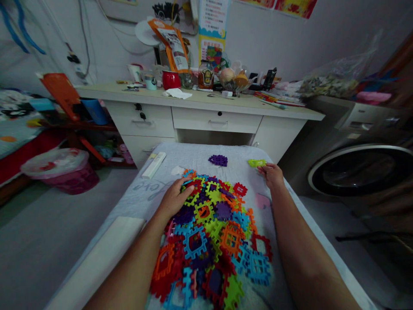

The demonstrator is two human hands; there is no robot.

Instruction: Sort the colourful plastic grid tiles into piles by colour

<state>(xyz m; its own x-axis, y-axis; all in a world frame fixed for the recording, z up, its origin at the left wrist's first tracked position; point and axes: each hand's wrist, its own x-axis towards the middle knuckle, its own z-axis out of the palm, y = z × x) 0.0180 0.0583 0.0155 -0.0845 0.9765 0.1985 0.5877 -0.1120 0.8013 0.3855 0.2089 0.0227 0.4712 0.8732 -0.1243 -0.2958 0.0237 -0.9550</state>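
Note:
A heap of colourful plastic interlocking building pieces, square with notched edges, covers the middle of the cloth-covered table. At the heap's far left edge rests my left hand, open, thumb apart from the fingers and touching pieces there. Beyond the heap on the right, my right hand pinches a yellow-green interlocking piece at or just above the cloth. A purple cluster of pieces lies by itself at the table's far side, left of the yellow-green one.
A white narrow box lies at the table's far left, and a long white panel along its left side. Behind stands a white desk with jars, a red pot and papers. A washing machine is on the right, a pink bin on the left.

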